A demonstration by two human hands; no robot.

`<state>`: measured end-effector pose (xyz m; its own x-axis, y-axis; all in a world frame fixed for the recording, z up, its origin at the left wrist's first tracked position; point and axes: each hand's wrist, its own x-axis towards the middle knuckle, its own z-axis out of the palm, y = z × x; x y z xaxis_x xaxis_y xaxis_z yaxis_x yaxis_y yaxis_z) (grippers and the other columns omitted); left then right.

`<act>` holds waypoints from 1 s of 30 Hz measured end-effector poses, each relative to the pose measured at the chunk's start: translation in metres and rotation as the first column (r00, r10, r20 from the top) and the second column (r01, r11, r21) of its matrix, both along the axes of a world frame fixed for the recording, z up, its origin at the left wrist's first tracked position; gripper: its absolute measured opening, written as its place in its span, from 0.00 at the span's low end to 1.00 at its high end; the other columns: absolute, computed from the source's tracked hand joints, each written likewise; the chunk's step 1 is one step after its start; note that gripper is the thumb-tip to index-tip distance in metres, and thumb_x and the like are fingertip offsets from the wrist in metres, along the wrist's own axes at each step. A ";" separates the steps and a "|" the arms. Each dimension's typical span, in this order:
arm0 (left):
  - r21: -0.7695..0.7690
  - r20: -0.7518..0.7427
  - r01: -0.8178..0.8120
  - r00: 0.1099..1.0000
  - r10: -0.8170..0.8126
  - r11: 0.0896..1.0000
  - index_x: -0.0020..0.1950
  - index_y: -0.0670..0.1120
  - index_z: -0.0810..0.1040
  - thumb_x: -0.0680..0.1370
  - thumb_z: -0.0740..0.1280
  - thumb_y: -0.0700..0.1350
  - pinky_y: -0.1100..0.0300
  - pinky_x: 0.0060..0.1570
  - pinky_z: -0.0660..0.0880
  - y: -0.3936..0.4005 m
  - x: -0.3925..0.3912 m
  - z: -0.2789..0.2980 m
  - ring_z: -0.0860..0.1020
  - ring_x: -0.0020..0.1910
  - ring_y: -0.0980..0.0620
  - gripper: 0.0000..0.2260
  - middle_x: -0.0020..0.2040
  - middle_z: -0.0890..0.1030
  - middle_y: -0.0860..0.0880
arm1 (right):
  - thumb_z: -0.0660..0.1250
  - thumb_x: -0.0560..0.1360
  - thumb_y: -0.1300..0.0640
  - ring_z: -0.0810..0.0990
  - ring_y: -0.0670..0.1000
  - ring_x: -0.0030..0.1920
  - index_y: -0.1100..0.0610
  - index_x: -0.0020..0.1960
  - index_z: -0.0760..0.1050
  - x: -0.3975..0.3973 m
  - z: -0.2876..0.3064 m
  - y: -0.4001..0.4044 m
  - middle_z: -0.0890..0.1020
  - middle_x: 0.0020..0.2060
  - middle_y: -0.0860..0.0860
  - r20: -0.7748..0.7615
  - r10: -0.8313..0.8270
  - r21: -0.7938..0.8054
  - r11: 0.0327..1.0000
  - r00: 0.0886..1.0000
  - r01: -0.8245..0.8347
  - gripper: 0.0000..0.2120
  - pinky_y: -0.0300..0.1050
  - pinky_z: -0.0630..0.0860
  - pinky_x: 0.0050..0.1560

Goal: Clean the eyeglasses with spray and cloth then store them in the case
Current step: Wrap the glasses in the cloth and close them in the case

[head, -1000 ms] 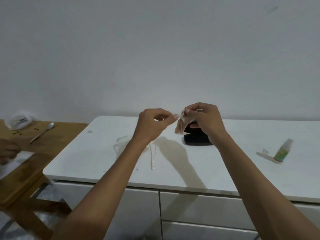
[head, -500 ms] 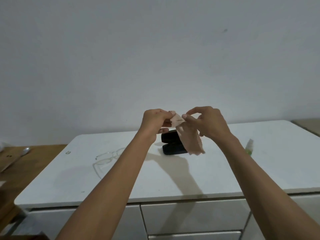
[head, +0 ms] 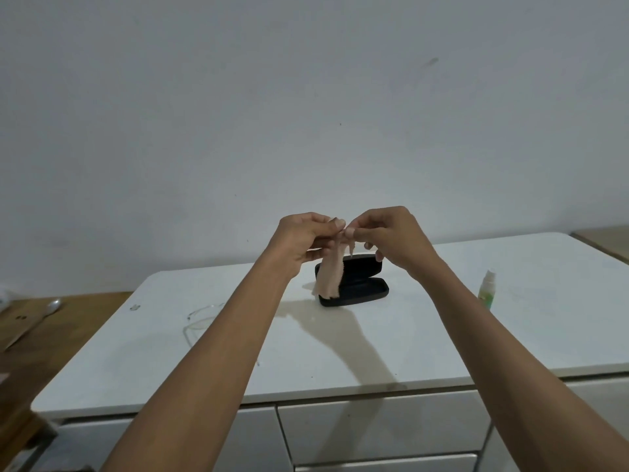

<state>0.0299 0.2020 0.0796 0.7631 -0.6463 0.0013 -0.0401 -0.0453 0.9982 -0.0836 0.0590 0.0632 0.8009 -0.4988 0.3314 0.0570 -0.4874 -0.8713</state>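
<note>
Left hand (head: 306, 238) and right hand (head: 391, 238) are both pinching the top edge of a beige cleaning cloth (head: 329, 275), hanging above the open black eyeglass case (head: 357, 286) on the white desk (head: 340, 352), eyeglasses (head: 200, 321) lying left.

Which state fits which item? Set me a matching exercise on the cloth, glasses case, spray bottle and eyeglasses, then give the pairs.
Things:
1. cloth
2. glasses case
3. spray bottle
4. eyeglasses

States:
A. stands upright on the right of the white counter
B. lies on the counter, partly hidden behind the left forearm
C. hangs from the fingers of the left hand and the right hand
D. lies open on the counter

Pairs: 1-C, 2-D, 3-A, 4-B
</note>
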 end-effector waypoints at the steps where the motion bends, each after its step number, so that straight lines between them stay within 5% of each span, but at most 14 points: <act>1: 0.007 0.007 0.010 1.000 -0.010 1.000 0.46 0.44 0.82 0.72 0.79 0.43 0.59 0.42 0.81 0.001 0.002 0.000 0.80 0.33 0.53 0.08 0.39 0.85 0.48 | 0.74 0.75 0.56 0.79 0.47 0.36 0.54 0.44 0.85 -0.001 0.001 0.000 0.86 0.40 0.50 -0.008 0.014 0.031 0.999 1.000 -0.014 0.03 0.41 0.75 0.32; 5: 0.056 0.041 0.036 0.998 -0.038 0.998 0.50 0.43 0.84 0.71 0.80 0.44 0.60 0.41 0.81 0.005 0.006 0.001 0.79 0.35 0.53 0.11 0.41 0.85 0.48 | 0.70 0.76 0.61 0.78 0.48 0.38 0.57 0.44 0.83 -0.003 0.003 -0.001 0.87 0.45 0.55 -0.035 0.060 0.133 0.990 0.998 -0.055 0.04 0.42 0.77 0.35; 9: 0.139 0.150 0.030 0.987 -0.051 0.990 0.47 0.42 0.85 0.72 0.78 0.41 0.59 0.44 0.79 0.008 0.009 0.000 0.77 0.36 0.53 0.06 0.38 0.84 0.50 | 0.69 0.78 0.63 0.78 0.49 0.35 0.59 0.45 0.80 -0.001 0.000 -0.008 0.85 0.40 0.53 -0.025 0.005 0.113 0.994 1.000 -0.003 0.04 0.45 0.78 0.35; 14: 0.279 0.500 -0.083 0.863 -0.071 0.957 0.44 0.45 0.87 0.73 0.73 0.37 0.59 0.44 0.76 0.012 0.017 -0.006 0.80 0.41 0.53 0.04 0.41 0.85 0.50 | 0.68 0.78 0.64 0.79 0.48 0.35 0.54 0.52 0.82 -0.005 -0.001 -0.019 0.84 0.37 0.47 -0.123 -0.093 -0.238 0.969 0.988 0.061 0.07 0.46 0.80 0.37; 17: 0.366 0.627 -0.148 0.769 -0.125 0.919 0.45 0.46 0.87 0.75 0.71 0.37 0.67 0.35 0.71 0.011 0.018 -0.009 0.78 0.38 0.59 0.06 0.38 0.83 0.54 | 0.65 0.78 0.66 0.76 0.45 0.32 0.54 0.50 0.84 -0.008 0.001 -0.018 0.80 0.33 0.45 -0.184 -0.131 -0.383 0.922 0.974 0.052 0.12 0.36 0.72 0.29; 26: 0.374 0.614 -0.045 0.760 -0.212 0.926 0.47 0.46 0.82 0.80 0.69 0.42 0.62 0.34 0.67 0.009 0.022 -0.024 0.75 0.33 0.55 0.04 0.38 0.83 0.46 | 0.60 0.80 0.60 0.75 0.44 0.35 0.55 0.48 0.79 -0.010 -0.010 -0.023 0.79 0.38 0.46 -0.173 -0.186 -0.357 0.927 0.967 0.114 0.09 0.37 0.66 0.31; 30: 0.385 0.549 0.066 0.785 -0.286 0.921 0.46 0.45 0.85 0.76 0.75 0.40 0.56 0.47 0.76 0.011 0.028 -0.028 0.83 0.41 0.51 0.01 0.42 0.87 0.45 | 0.60 0.80 0.61 0.76 0.47 0.34 0.55 0.46 0.79 -0.010 -0.018 -0.030 0.81 0.36 0.48 -0.159 -0.186 -0.306 0.943 0.970 0.131 0.10 0.32 0.67 0.28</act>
